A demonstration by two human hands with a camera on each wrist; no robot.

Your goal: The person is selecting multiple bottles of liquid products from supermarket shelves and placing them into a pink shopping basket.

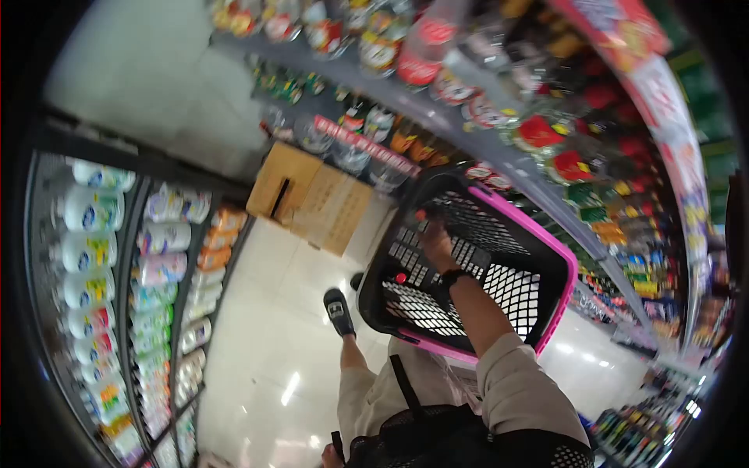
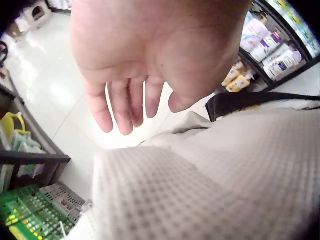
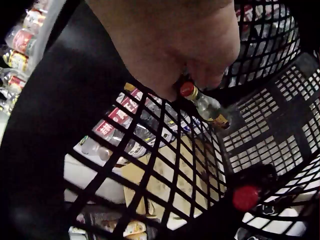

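Observation:
My right hand (image 1: 438, 245) reaches down inside a black mesh shopping basket (image 1: 569, 277) with a pink rim. In the right wrist view its curled fingers grip a small clear glass bottle (image 3: 212, 109) near the red cap, and the bottle tilts down toward the basket floor. A dark bottle with a red cap (image 3: 246, 198) lies in the same basket, apart from that hand. My left hand (image 2: 150, 45) hangs beside the light shorts (image 2: 200, 170), its fingers loosely bent with nothing in them. Only a bit of it shows at the bottom edge in the head view.
Shelves of drink bottles (image 1: 421, 54) run close along the basket's far side. A cardboard box (image 1: 308, 195) sits on the floor by them. Plastic bottles (image 1: 90, 265) fill a rack at the left. A shoe (image 1: 339, 312) stands on the shiny tiles (image 1: 273, 335).

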